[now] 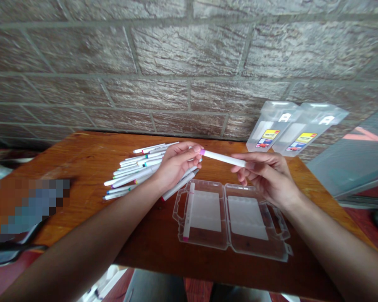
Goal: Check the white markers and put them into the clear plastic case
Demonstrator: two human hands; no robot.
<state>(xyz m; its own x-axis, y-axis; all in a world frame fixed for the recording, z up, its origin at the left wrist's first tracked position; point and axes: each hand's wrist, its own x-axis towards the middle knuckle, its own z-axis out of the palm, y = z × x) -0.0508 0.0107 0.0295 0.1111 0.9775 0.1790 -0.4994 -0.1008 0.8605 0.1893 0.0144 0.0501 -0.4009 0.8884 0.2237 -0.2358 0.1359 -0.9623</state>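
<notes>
A white marker (223, 158) with a pink cap is held level above the wooden table (82, 159), one end in each hand. My left hand (176, 164) pinches the pink capped end. My right hand (267, 174) grips the other end with closed fingers. Below them lies an opened clear plastic case (233, 218), its two halves flat on the table. One white marker with a pink tip (189, 209) rests in the case's left half. A loose pile of white markers (135, 172) with coloured caps lies to the left, partly under my left hand.
Two shut clear marker cases (283, 128) lean against the brick wall at the back right. A grey slanted panel (349, 159) stands off the table's right edge. A blurred patch (25, 205) covers something at the left edge.
</notes>
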